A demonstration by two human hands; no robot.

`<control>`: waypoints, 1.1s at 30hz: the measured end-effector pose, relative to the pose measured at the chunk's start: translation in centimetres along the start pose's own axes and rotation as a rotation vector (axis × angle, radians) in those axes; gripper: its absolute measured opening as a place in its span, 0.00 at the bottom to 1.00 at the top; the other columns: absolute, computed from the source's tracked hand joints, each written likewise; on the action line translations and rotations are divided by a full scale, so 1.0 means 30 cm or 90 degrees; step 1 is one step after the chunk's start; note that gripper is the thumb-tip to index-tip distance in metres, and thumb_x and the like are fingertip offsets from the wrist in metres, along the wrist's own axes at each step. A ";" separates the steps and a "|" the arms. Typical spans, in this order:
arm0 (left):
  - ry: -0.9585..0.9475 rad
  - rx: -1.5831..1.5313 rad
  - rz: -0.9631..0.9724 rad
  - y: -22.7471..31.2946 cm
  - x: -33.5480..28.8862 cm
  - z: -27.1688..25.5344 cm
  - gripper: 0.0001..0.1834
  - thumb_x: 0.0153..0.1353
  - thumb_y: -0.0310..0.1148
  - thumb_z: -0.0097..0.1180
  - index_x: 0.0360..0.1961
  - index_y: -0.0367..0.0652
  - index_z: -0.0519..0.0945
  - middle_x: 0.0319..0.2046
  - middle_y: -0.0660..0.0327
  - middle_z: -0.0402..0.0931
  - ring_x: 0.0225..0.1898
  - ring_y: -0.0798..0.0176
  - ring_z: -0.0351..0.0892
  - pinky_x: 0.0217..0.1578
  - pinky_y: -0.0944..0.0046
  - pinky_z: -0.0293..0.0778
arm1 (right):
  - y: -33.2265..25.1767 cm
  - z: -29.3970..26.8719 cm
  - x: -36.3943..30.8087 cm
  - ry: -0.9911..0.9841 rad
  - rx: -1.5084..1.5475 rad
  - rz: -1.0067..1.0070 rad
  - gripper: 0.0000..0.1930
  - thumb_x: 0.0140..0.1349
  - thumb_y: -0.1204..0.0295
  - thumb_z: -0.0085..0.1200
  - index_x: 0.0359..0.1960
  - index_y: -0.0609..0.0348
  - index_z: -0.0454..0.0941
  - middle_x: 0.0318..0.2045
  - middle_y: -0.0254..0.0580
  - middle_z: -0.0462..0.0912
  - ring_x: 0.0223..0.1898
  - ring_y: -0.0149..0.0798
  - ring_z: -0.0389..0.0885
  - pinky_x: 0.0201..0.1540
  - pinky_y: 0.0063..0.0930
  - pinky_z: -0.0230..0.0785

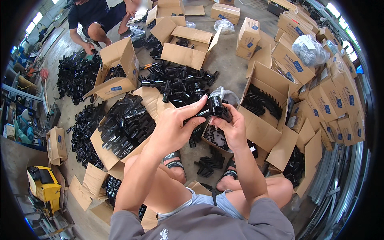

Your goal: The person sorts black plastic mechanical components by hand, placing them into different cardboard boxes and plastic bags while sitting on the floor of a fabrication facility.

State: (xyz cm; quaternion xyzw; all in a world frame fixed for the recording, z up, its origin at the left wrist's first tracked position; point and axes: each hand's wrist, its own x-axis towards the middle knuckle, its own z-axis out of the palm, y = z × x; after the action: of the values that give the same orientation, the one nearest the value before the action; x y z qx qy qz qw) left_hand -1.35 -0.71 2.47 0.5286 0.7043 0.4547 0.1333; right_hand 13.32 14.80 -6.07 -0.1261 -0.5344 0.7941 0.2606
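Note:
In front of me, above the parts on the floor, both hands hold a glossy black tube-shaped fitting (216, 105). My left hand (176, 126) grips its left side between thumb and straight fingers. Closed around its right side and underside is my right hand (234, 128), with the thumb below. Part of the fitting is hidden behind my fingers. Just below it stands a small open box (207, 138) with little black pieces inside. Beyond my hands lies a large heap of similar black fittings (180, 82). A clear plastic bag (230, 96) sits right behind the fitting.
Open cardboard boxes (262, 126) of black fittings surround me, with another pile (86, 138) at left. Stacked closed cartons (334, 96) and long metal profiles (340, 188) line the right. A person (94, 20) crouches at far left, one hand on a pile. A yellow machine (46, 188) stands lower left.

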 end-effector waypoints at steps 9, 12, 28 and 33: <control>-0.022 -0.003 -0.063 -0.004 0.003 -0.006 0.31 0.62 0.27 0.64 0.67 0.50 0.75 0.42 0.44 0.82 0.38 0.38 0.79 0.43 0.63 0.76 | 0.021 -0.012 0.010 -0.034 0.064 0.018 0.21 0.60 0.81 0.67 0.55 0.69 0.76 0.42 0.42 0.86 0.41 0.32 0.85 0.49 0.27 0.79; 0.016 -0.024 0.001 -0.030 -0.003 0.013 0.30 0.62 0.27 0.64 0.67 0.50 0.76 0.45 0.44 0.82 0.40 0.37 0.79 0.43 0.62 0.77 | 0.022 0.004 0.009 -0.025 0.054 0.010 0.21 0.61 0.80 0.67 0.55 0.68 0.76 0.42 0.42 0.87 0.41 0.32 0.85 0.49 0.27 0.79; -0.040 -0.375 -0.287 -0.106 -0.020 0.181 0.20 0.69 0.28 0.59 0.59 0.31 0.76 0.40 0.51 0.83 0.41 0.60 0.85 0.45 0.59 0.80 | -0.079 0.037 0.065 0.074 -0.217 0.109 0.20 0.66 0.65 0.67 0.49 0.71 0.80 0.30 0.42 0.87 0.26 0.26 0.82 0.30 0.19 0.74; -0.037 -0.761 -0.420 -0.077 -0.021 0.146 0.15 0.75 0.29 0.51 0.59 0.36 0.76 0.53 0.56 0.81 0.55 0.64 0.82 0.58 0.62 0.79 | -0.082 -0.043 0.069 0.072 -0.157 0.040 0.31 0.72 0.47 0.55 0.56 0.68 0.78 0.30 0.41 0.87 0.24 0.25 0.81 0.26 0.16 0.67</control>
State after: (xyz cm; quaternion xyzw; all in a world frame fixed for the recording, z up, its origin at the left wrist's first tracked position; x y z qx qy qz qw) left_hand 0.38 0.87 -1.94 0.1340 0.4524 0.6870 0.5526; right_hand 12.92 17.67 -4.17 -0.2186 -0.6083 0.7216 0.2480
